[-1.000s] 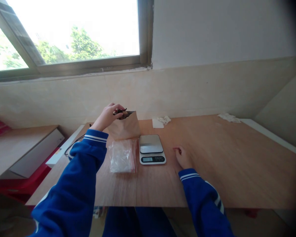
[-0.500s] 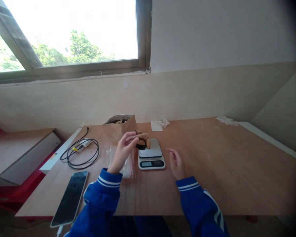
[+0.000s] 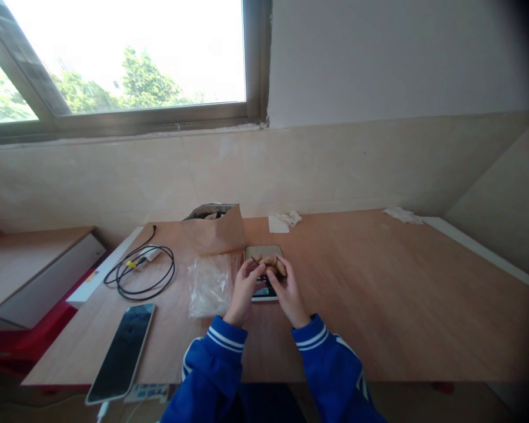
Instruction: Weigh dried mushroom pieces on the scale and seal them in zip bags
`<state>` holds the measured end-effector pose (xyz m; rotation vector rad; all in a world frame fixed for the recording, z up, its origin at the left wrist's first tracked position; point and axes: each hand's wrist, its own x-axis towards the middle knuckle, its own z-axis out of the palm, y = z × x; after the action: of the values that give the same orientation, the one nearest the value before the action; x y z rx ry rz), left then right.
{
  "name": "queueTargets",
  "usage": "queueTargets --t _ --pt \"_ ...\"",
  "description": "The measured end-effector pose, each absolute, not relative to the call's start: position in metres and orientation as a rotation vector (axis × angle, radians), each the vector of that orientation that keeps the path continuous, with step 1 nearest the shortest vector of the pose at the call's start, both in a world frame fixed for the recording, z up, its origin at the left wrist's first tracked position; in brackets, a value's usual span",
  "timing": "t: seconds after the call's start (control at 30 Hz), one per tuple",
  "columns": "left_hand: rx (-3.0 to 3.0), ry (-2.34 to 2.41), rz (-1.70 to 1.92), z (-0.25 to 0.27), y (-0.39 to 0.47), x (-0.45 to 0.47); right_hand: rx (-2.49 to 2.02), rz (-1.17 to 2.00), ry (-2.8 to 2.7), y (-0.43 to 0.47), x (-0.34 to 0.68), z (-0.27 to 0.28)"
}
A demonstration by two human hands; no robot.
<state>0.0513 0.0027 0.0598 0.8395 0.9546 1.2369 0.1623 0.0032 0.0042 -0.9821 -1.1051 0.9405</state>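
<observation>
Both my hands are together over the kitchen scale [image 3: 264, 251], hiding most of its plate. Between them is a small clump of tan-brown dried pieces [image 3: 274, 265] with dark parts; their exact kind does not show. My left hand [image 3: 244, 288] grips the clump from the left, fingers curled. On the opposite side, my right hand [image 3: 290, 288] has its thumb and fingers closed around the same pieces. Part of the scale's lit display shows below the hands. Clear plastic bags [image 3: 209, 288] lie just left of my left hand.
An open brown paper bag [image 3: 224, 235] with dark contents stands behind the plastic bags. A coiled black cable [image 3: 173, 276] and a phone [image 3: 122, 352] plugged into a white cord are at left. White paper scraps [image 3: 278, 224] lie near the wall.
My left hand has moved right and slightly down with the dried pieces. My right hand has come in from the right side of the scale and taken hold of them too.
</observation>
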Motion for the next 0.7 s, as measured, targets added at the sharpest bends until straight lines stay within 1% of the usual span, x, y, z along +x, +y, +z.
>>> queueTargets --t 0.2,0.37,0.53,0.7 --pt "0.796 0.879 1.234 0.056 0.018 0.049 -0.974 0.95 -1.041 0.02 0.167 0.014" --pt "0.791 0.848 1.284 0.046 0.032 0.044 -1.048 0.885 -1.003 0.049 0.179 0.005" --pt "0.963 1.002 1.29 0.036 0.045 0.038 -1.057 0.787 -1.071 0.082 0.189 -0.012" --pt "1.139 1.12 1.28 0.036 0.052 0.035 -1.076 0.702 -1.185 0.098 0.19 -0.017"
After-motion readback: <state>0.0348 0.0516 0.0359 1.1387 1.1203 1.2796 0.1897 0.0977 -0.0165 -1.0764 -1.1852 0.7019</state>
